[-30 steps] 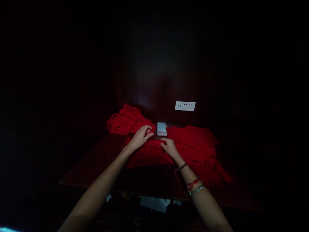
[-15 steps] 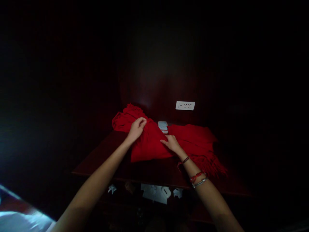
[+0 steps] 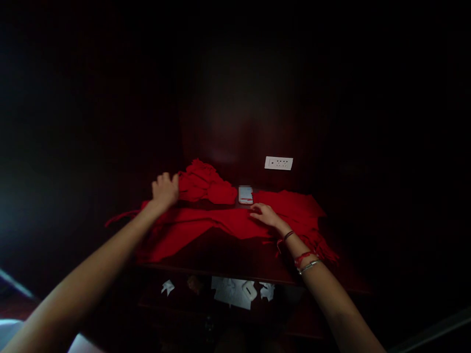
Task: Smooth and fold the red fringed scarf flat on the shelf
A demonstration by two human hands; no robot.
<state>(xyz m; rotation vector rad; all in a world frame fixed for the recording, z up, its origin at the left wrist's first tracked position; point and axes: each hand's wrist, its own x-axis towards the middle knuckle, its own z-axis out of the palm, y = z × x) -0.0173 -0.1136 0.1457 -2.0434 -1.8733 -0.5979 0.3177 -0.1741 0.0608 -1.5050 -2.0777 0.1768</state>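
Observation:
A long red fringed scarf [image 3: 235, 219] lies across the dark tabletop, its left part spread out loosely and creased toward the front edge. Over the left part is my left hand [image 3: 165, 190], fingers apart, beside a crumpled red heap of cloth [image 3: 206, 184] at the back. My right hand [image 3: 265, 214] rests on the scarf near the middle, thumb and fingers apart. To its right, red cloth [image 3: 294, 208] lies flatter, with tassels at its front corner. Whether all the red cloth is one piece I cannot tell.
Behind the scarf a phone [image 3: 245, 194] with a lit screen lies on the table [image 3: 217, 250]. A white socket plate [image 3: 278, 163] is on the back wall. On a shelf below are papers [image 3: 230, 292], a white device [image 3: 249, 290] and crumpled tissue [image 3: 168, 287]. The surroundings are very dark.
My left hand has moved left and opened from a pinch. The scarf's left part, folded over the middle before, now lies spread to the left. My right hand stays about where it was.

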